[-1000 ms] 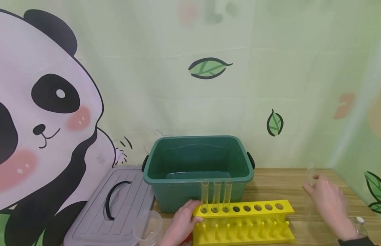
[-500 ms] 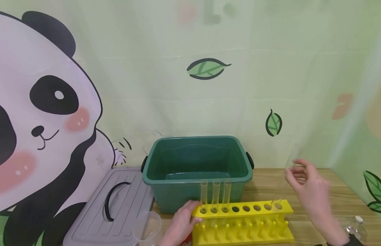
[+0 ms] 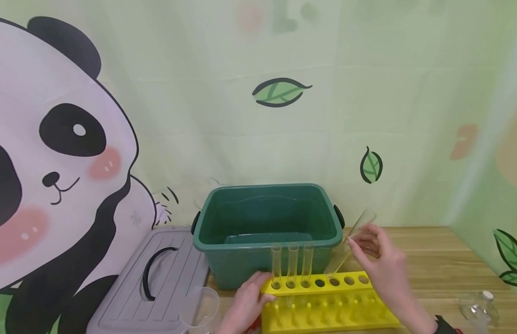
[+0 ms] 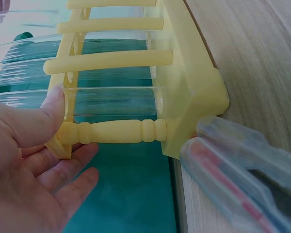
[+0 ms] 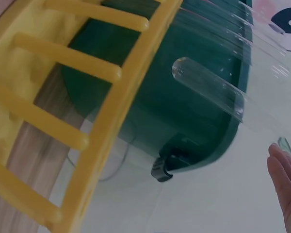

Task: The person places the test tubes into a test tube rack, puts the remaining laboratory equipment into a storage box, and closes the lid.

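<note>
Clear test tube (image 3: 364, 222), mouth tipped kinda 1 o'clock, is pinched by right hand (image 3: 385, 262); yellow pegged rack (image 3: 327, 290) gripped by left hand (image 3: 247, 298).

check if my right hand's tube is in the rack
Out. The right hand pinches the tube at a tilt, and the right wrist view shows its rounded end apart from the yellow rack.

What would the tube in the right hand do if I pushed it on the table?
The tube would probably roll, because it's round and straight. Its smooth, shiny sides might feel slippery. It looks clear and thin, so it could break if dropped.
</note>
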Demonstrator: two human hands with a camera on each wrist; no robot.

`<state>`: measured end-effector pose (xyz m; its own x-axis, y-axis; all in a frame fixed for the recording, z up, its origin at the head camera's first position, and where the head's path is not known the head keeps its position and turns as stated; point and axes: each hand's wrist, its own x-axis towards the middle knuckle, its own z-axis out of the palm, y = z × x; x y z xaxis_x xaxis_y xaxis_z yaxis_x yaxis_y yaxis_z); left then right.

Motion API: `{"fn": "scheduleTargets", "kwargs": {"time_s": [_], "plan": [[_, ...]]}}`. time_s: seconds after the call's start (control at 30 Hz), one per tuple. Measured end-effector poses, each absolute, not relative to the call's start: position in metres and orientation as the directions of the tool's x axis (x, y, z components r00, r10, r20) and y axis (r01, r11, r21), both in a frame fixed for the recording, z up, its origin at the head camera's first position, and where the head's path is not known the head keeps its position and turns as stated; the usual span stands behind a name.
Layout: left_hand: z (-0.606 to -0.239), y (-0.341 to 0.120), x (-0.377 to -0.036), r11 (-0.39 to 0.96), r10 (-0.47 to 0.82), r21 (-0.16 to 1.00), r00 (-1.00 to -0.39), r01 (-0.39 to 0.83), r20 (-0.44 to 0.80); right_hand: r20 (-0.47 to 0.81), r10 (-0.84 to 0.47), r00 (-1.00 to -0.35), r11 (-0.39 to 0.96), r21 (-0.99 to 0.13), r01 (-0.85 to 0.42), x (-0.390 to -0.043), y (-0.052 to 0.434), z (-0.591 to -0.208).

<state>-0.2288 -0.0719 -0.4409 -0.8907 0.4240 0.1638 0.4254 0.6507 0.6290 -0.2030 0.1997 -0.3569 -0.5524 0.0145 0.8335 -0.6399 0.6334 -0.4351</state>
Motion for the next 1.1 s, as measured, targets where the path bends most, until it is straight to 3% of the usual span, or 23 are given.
{"fn": "scheduleTargets", "kwargs": {"time_s": [0.37,0.73,1.1], "plan": [[-0.44,-0.071,-0.229,0.658,0.422,0.63,-0.895,0.412,0.145,0.835,-0.037,-0.548,0.582,-0.428,-0.692,-0.207,0.188,-0.372],[-0.439,-0.07,-0.229,0.674,0.409,0.627,-0.904,0.39,0.123,0.807,-0.085,-0.585,0.561,-0.446,-0.697,-0.208,0.182,-0.381],[-0.438,-0.071,-0.228,0.669,0.427,0.614,-0.893,0.419,0.143,0.727,-0.116,-0.677,0.559,-0.515,-0.65,-0.209,0.181,-0.394]]}}
